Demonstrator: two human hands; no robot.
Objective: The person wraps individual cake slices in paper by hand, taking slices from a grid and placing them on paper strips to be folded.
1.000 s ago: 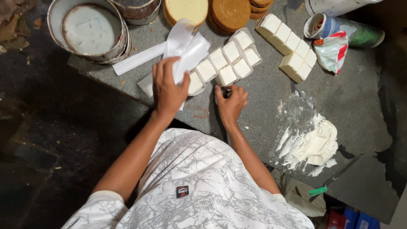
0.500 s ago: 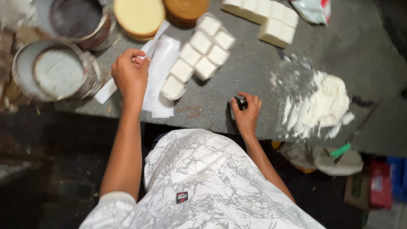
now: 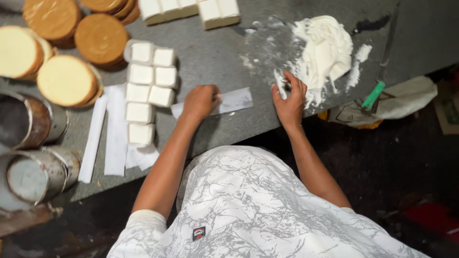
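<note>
Beside cream heap (image 3: pixel 322 52), perhaps-gripping right hand (image 3: pixel 289 98)

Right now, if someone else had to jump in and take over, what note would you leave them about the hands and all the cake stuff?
Left hand: pressing on a white paper strip lying on the grey worktop.
Right hand: at the edge of the white cream pile, something small and dark between its fingers; too small to identify.
Square white iced cake pieces sit in a cluster left of the left hand, partly on white paper. Round sponge cakes and round metal tins lie further left.
Done: the squares look coated. Left: the rounds are bare.
</note>
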